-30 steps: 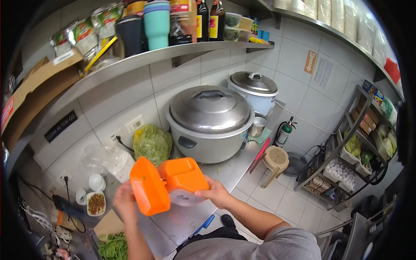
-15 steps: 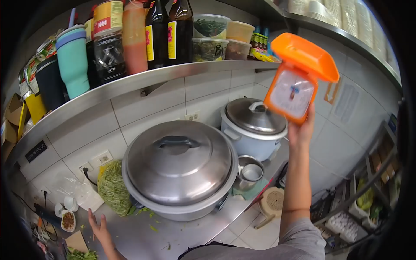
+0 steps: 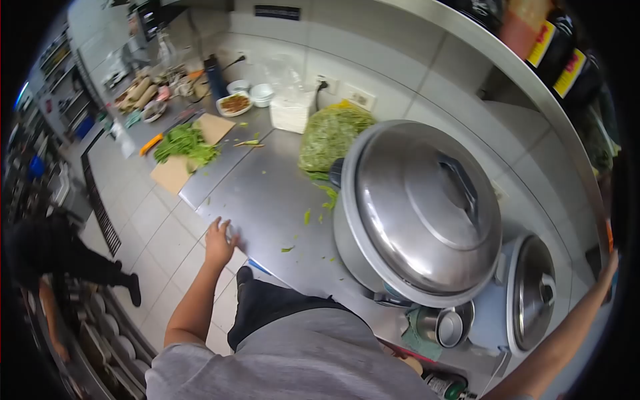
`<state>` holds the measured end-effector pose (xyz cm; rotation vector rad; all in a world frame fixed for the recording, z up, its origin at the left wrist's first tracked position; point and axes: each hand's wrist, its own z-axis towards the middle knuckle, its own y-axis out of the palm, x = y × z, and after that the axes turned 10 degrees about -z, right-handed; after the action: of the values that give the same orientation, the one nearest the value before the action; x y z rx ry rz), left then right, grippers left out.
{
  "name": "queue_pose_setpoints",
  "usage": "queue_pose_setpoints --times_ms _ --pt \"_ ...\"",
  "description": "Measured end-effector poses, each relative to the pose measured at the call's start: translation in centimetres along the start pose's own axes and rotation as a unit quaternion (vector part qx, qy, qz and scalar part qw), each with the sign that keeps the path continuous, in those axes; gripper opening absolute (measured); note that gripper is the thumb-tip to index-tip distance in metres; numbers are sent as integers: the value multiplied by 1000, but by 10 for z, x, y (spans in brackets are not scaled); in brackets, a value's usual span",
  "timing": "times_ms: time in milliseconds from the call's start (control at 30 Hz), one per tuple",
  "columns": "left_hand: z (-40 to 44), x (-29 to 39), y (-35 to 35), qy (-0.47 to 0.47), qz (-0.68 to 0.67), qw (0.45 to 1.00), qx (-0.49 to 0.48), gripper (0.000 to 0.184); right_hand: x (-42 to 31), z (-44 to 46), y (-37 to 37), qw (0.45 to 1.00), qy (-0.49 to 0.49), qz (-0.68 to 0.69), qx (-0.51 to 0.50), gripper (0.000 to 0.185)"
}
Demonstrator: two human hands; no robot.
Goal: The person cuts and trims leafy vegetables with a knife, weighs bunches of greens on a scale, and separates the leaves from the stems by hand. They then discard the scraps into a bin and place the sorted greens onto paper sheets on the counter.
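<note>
My left hand hovers by the front edge of the steel counter, holding nothing, fingers apart and slightly curled. At the far right edge of the view, my right hand is raised on an outstretched arm. Just above it shows a thin sliver of the orange kitchen scale; the rest of the scale is cut off. Between my arms sits a large cooker with a domed metal lid. Beside it stands a smaller lidded cooker.
A bag of green vegetables leans by the large cooker. Leafy greens lie on cardboard at the counter's left end. Metal bowls sit between the cookers. A shelf overhangs on the right. A person in dark clothes is at the left.
The view has swung left, bringing the floor and another person into sight. My right hand and the orange scale have shifted to the far right edge. My left hand remains free.
</note>
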<state>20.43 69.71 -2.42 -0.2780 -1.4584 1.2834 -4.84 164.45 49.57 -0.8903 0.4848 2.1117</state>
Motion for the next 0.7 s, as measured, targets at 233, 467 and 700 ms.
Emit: queue_pose_setpoints --times_ms 233,467,700 --pt "-39 76 40 180 -48 968 -168 67 -121 -143 87 960 -127 -249 -6 46" --pt "40 76 119 229 -99 945 -209 24 -126 -284 34 920 -205 -51 -329 43" --pt "182 167 178 321 -116 932 -124 35 -134 -655 163 637 309 -65 -703 30"
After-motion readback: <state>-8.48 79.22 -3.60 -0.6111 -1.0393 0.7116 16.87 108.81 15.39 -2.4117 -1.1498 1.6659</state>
